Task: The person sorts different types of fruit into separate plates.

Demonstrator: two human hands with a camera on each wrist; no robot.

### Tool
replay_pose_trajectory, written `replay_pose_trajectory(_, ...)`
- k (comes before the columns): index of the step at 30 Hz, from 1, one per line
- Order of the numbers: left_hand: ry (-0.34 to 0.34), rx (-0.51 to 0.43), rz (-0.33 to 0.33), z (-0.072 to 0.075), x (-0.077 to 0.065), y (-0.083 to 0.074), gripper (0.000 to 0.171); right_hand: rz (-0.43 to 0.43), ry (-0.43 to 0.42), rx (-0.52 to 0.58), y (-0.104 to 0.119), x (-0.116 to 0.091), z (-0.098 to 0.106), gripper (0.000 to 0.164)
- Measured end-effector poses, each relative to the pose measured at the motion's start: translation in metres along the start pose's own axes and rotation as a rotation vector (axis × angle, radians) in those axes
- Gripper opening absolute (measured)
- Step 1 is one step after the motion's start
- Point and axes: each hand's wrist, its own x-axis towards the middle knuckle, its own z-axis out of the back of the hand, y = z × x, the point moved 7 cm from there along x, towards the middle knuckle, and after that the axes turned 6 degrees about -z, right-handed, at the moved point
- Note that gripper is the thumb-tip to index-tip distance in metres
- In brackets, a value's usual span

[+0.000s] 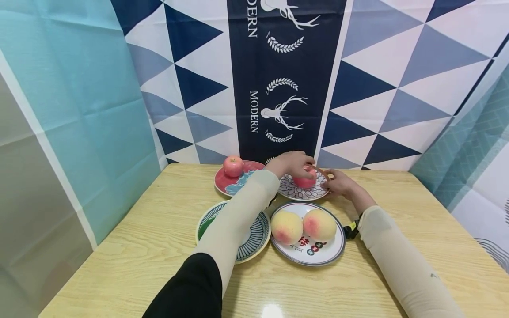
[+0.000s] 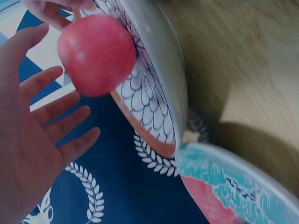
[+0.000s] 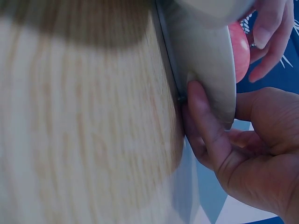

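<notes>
A red apple [image 1: 305,180] sits on a plate with a petal pattern and brown rim section [image 1: 294,191] at the back of the table. My left hand [image 1: 293,163] is over the apple; in the left wrist view its fingers [image 2: 56,106] are spread and stand just beside the apple [image 2: 97,55]. From the right side, my right hand [image 1: 341,183] grips the rim of the petal plate. The right wrist view has this hand [image 3: 252,149] pinching the plate's edge [image 3: 205,70], with fingers against its pale underside.
Left of the petal plate, a red and blue plate [image 1: 220,182] bears another apple [image 1: 233,166]. Nearer stand a blue-striped bowl [image 1: 260,234], partly hidden by my left arm, and a white plate [image 1: 334,249] with two peaches [image 1: 287,227]. A patterned cloth [image 1: 278,101] hangs behind the table.
</notes>
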Motion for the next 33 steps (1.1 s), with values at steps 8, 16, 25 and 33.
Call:
replay_pose_trajectory(8,-0.005,-0.042,0.009,0.009,-0.012,0.015,0.061,-0.001,-0.004,-0.001,0.0,0.001,0.0,0.068)
replay_pose_trajectory(16,-0.062,-0.061,0.052,0.021,-0.025,0.029,0.06,-0.009,-0.008,-0.014,-0.001,0.002,0.001,0.069)
replay_pose_trajectory(25,-0.077,-0.095,0.1,0.021,-0.042,0.051,0.061,-0.002,0.001,-0.013,-0.003,0.003,0.0,0.069)
replay_pose_trajectory(33,-0.072,-0.055,0.15,0.023,-0.062,0.075,0.061,0.007,0.001,-0.022,-0.002,0.003,0.001,0.068)
